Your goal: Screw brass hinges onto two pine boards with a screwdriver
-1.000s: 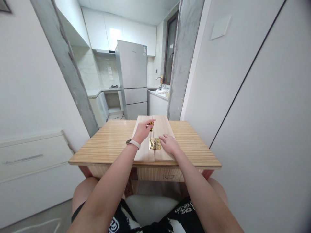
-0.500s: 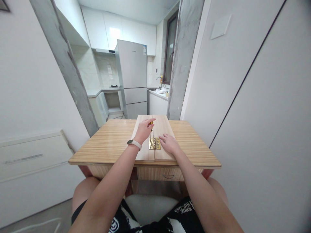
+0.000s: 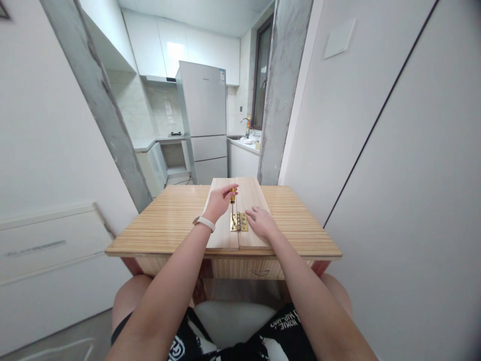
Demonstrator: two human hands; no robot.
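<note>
My left hand (image 3: 221, 199), with a pale watch band at the wrist, grips a screwdriver (image 3: 233, 196) by its yellow and black handle. The shaft points down, its tip at the left leaf of a brass hinge (image 3: 239, 222). The hinge lies across the seam between two pale wooden boards, a left board (image 3: 221, 242) and a right board (image 3: 252, 193). Screw heads show on the hinge's right leaf. My right hand (image 3: 261, 221) rests flat on the right board, fingers stretched out, fingertips beside the hinge's right edge.
The boards lie side by side on a striped wooden table (image 3: 165, 220) with a drawer (image 3: 259, 273) below its front edge. A white wall stands close on the right. Beyond the table are a grey fridge (image 3: 206, 108) and a sink counter (image 3: 244, 150).
My left hand has shifted slightly left and turned, so more of the screwdriver's handle and shaft shows. My right hand stays in place on the board.
</note>
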